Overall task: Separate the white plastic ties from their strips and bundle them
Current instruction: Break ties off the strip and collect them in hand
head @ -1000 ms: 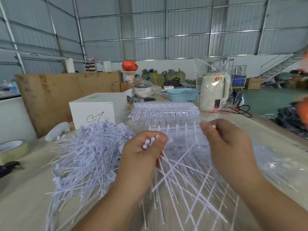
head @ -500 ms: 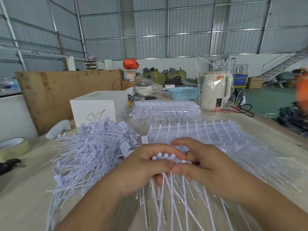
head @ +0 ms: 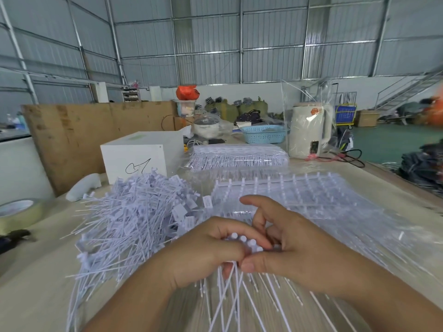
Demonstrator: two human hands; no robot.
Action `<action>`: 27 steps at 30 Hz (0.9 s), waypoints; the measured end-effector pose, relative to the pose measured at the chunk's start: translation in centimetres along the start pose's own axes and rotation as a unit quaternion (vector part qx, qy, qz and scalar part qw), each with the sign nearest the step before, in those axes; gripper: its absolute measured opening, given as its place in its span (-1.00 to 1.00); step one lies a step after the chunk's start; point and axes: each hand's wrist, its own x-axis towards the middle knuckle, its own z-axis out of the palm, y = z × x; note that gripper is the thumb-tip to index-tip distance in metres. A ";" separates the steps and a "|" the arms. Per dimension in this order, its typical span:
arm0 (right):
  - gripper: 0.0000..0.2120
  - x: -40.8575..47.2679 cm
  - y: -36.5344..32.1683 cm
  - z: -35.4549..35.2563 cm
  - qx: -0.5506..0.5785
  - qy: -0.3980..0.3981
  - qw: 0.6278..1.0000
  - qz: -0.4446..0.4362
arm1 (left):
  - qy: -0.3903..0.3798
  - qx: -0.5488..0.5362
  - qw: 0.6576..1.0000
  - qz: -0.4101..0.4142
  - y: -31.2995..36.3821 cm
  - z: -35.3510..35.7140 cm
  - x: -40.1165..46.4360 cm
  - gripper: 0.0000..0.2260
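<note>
we see a pale surface [head: 36, 279] in a big metal hall. a blue basket [head: 263, 135] sits far back. our left hand [head: 203, 255] grips a bunch of ties [head: 242, 240]; our right hand [head: 294, 248] pinches them too. a loose pile [head: 134, 212] lies left.

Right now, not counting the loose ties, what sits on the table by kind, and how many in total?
White box: 1
Tape roll: 1
Blue basket: 1
Kettle: 1
Wrapped tie packs: 1
Total: 5
</note>
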 end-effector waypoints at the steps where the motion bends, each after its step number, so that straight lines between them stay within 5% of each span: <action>1: -0.18 0.0 0.0 0.0 0.008 0.005 1.000 0.005 | -0.003 -0.005 1.000 -0.003 -0.1 0.0 0.0 -0.72; 9: -0.25 0.0 -0.5 0.2 0.044 0.001 0.999 0.002 | -0.053 -0.104 0.993 0.009 -0.1 -0.4 -0.5 -0.80; 13: -0.49 -0.2 -0.6 -0.7 -0.104 -0.018 0.994 -0.003 | -0.032 -0.098 0.994 0.047 0.2 -0.6 -0.5 -0.81; 20: -0.61 -0.5 -0.3 -2.0 -0.059 -0.003 0.998 0.006 | 0.045 -0.084 0.992 0.084 -0.1 -1.4 -0.6 -0.93; 27: -0.70 0.2 -0.4 -0.4 -0.041 0.169 0.985 -0.001 | 0.215 -0.098 0.963 0.129 0.2 -0.1 0.2 -0.92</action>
